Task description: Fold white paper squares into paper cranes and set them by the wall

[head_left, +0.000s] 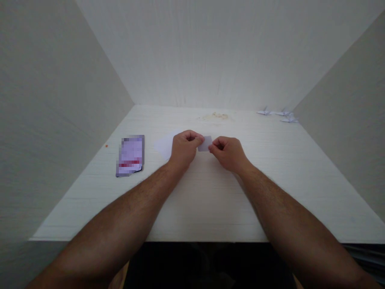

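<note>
Pinching a small paper piece (205, 143) between my left hand (184, 147) and right hand (228, 152), both clamped on it, just above the bench (210, 192); packet (130, 155) lies left.

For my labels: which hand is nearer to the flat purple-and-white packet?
Left. The left hand is right of the flat purple-and-white packet, apart; the right hand is farther right. Both pinch a small white paper piece.
</note>
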Demonstrator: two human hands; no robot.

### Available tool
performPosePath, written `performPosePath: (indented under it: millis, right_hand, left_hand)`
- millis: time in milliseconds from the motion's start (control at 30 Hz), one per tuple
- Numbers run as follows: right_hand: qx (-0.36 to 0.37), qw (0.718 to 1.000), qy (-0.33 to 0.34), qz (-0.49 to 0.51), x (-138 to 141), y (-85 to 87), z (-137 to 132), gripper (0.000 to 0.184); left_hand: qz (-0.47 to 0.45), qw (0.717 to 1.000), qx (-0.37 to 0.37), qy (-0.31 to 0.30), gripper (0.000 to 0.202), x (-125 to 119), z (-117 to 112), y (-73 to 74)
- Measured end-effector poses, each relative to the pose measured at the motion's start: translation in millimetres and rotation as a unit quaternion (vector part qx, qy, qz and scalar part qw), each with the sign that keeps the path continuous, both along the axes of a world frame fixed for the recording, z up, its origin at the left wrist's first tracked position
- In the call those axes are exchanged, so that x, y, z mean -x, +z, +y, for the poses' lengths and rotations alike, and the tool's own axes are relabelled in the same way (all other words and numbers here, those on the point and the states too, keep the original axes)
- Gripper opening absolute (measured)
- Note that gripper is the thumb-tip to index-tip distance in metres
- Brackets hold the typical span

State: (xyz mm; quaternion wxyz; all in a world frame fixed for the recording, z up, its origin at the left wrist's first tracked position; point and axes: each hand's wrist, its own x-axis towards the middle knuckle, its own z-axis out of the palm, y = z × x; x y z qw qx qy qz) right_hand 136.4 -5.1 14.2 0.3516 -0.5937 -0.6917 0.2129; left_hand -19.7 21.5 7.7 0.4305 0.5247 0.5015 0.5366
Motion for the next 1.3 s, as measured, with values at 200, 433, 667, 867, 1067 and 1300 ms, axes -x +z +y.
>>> performPosePath:
  millis: [200, 433, 667, 867, 1067, 1300]
  right_hand:
    - [0.005, 1.000, 0.001, -0.011, 0, 0.1, 0, 0.023]
    - [-0.003, 0.999, -0.018, 0.047, -2, -6.6, 3, 0.023]
    - [-0.010, 0.973, -0.063, 0.222, -9, -6.0, 9, 0.013]
    - [0.000, 0.994, -0.023, 0.109, -9, -2.2, 6, 0.014]
    - [-0.009, 0.998, -0.032, 0.051, -3, -0.7, 2, 0.013]
    - [-0.019, 0.997, -0.056, 0.056, -4, -0.4, 3, 0.014]
  left_hand:
    - [-0.021, 1.000, 0.023, -0.002, 0.013, 0, -1, 1.5]
    - [-0.051, 0.997, 0.050, -0.010, 0.014, 0, 3, -2.1]
    - [-0.009, 0.995, 0.054, -0.084, 0.016, 0, 3, -6.5]
    - [0.047, 0.994, 0.009, -0.098, 0.015, 1, 0, -3.3]
    - [0.186, 0.979, -0.027, -0.083, 0.010, 0, 0, 0.3]
    - [0.218, 0.975, -0.030, -0.042, 0.021, 0, 1, -0.9]
